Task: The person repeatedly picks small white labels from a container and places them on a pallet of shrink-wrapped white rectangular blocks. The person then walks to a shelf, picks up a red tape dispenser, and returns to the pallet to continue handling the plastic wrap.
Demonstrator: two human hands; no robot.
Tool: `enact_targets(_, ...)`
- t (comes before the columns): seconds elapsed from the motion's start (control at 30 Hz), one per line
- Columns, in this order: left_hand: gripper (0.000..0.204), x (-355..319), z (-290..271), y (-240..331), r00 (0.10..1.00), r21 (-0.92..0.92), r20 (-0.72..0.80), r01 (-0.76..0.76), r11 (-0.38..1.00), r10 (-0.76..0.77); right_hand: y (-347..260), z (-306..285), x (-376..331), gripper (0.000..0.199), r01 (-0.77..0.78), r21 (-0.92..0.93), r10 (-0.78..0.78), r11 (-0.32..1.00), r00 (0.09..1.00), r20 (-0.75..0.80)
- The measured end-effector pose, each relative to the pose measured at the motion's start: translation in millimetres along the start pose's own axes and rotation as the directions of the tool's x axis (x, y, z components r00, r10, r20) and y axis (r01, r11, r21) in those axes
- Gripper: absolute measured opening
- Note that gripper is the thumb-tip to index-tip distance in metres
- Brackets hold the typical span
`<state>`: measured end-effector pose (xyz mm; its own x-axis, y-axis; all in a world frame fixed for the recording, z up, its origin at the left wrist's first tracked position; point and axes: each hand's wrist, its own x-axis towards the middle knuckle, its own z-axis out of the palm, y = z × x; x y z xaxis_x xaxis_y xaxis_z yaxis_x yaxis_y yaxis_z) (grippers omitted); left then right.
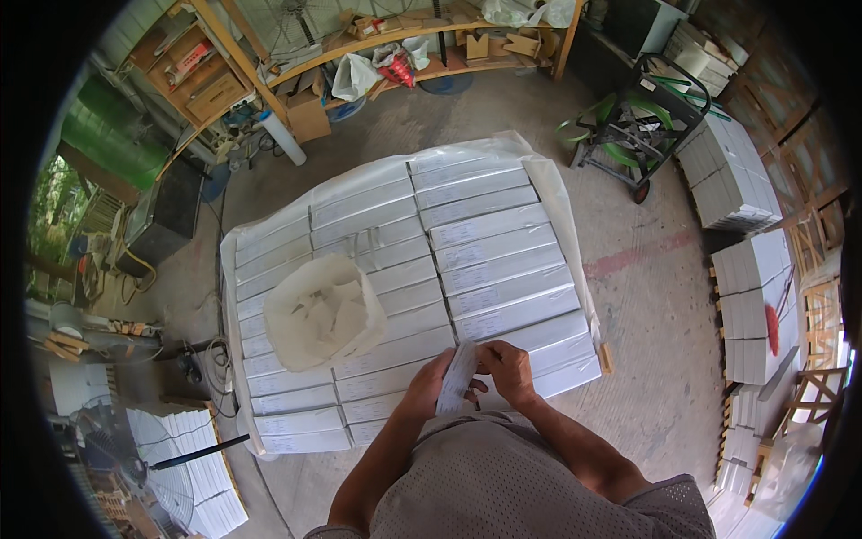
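Note:
Close to my body, my left hand is closed around a narrow white stack of what look like paper slips or labels. My right hand pinches at the upper right side of that stack, its fingers bent. Below and beyond both hands lies a wide pallet load of flat white boxes, set in three columns with printed labels on their edges. On the boxes, left of my hands, stands a whitish open bucket or bag with torn pale paper pieces inside.
Clear plastic wrap edges the load. A black wheeled cart stands at the far right. Stacked white boxes line the right wall. A wooden workbench runs along the back. A fan is at the near left.

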<state>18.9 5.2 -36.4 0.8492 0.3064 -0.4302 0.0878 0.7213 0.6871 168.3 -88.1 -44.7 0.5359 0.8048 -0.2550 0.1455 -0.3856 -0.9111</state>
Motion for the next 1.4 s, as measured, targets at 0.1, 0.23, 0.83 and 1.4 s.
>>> enact_targets(0.1, 0.048, 0, -2, 1, 0.999, -0.061, -0.023, 0.027, 0.998, -0.029, 11, -1, 4, 0.023, 0.046, -0.014, -0.046, 0.999, 0.999, -0.001)
enact_targets(0.23, 0.046, 2, -11, -3, 0.983, -0.172, -0.116, 0.124, 0.977, -0.145, 16, -10, 10, 0.025, -0.005, 0.005, 0.005, 1.0, 0.997, 0.075)
enact_targets(0.83, 0.026, 3, 1, -3, 0.941, 0.144, -0.337, 0.067, 0.987, -0.014, 1, -25, 12, 0.027, -0.372, 0.439, 0.165, 0.818, 0.882, 0.441)
enact_targets(1.4, 0.028, 1, 4, 11, 0.938, 0.261, -0.346, 0.111, 0.959, -0.015, 14, -21, 19, 0.033, -0.382, 0.397, 0.151, 0.834, 0.852, 0.502)
